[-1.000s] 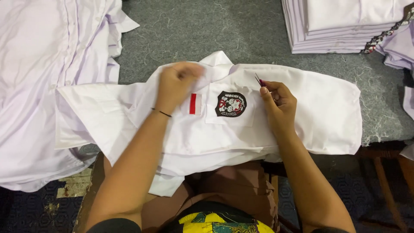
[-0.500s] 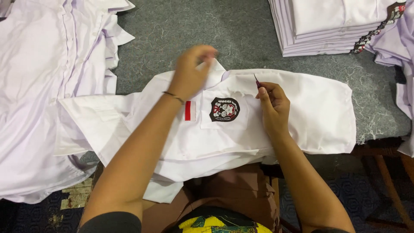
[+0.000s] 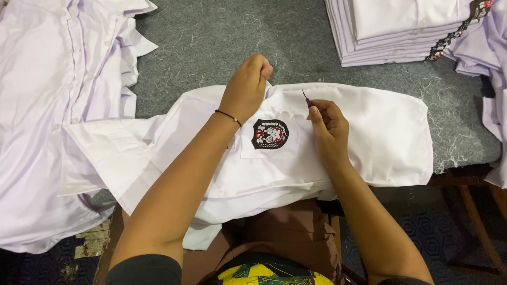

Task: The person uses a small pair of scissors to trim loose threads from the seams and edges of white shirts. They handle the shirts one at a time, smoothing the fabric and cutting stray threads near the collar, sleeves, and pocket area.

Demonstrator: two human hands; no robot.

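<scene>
A white shirt (image 3: 369,132) lies across a grey felt table (image 3: 222,47) in front of me, with a dark embroidered badge (image 3: 270,133) on its chest pocket. My left hand (image 3: 247,84) is closed in a fist at the shirt's collar, a thin black band on the wrist. My right hand (image 3: 327,126) rests on the shirt just right of the badge and pinches a thin dark pointed tool (image 3: 306,98), its tip sticking up past the fingers.
A heap of white shirts (image 3: 53,116) covers the left side of the table. A neat stack of folded white shirts (image 3: 396,29) sits at the back right, more cloth (image 3: 486,58) hangs at the right edge. Loose threads litter the felt.
My left hand has slid from the pocket area up to the collar. The red strip beside the badge is now hidden under my forearm. The right hand stays by the badge.
</scene>
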